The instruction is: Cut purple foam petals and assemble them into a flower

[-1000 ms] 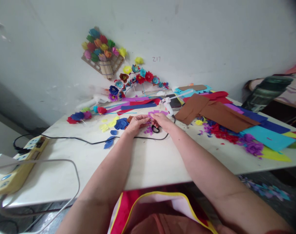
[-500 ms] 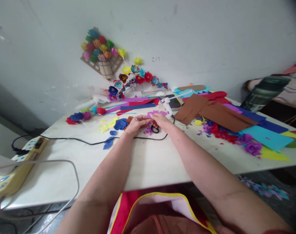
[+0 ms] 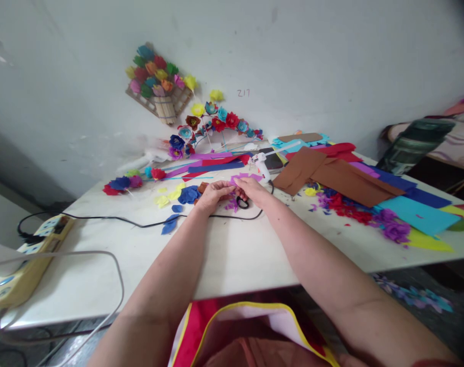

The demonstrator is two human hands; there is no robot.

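Observation:
My left hand (image 3: 215,195) and my right hand (image 3: 251,188) meet over the table, fingers bent. Between them is purple paper (image 3: 235,179), pinched by the fingertips of my left hand. My right hand is closed around scissors, whose black handle loop (image 3: 242,203) hangs below its fingers; the blades cannot be made out. Small purple scraps (image 3: 231,205) lie under the hands. Blue paper petals (image 3: 189,194) and yellow pieces (image 3: 176,192) rest left of my left hand. Beyond my right hand stands a white glue gun (image 3: 261,166).
A black cord (image 3: 121,219) crosses the white table (image 3: 239,260) from a power strip (image 3: 44,260). Brown paper sheets (image 3: 354,181), coloured scraps (image 3: 346,206) and a dark bottle (image 3: 415,145) are on the right. Paper flowers (image 3: 186,133) stand at the back by the wall.

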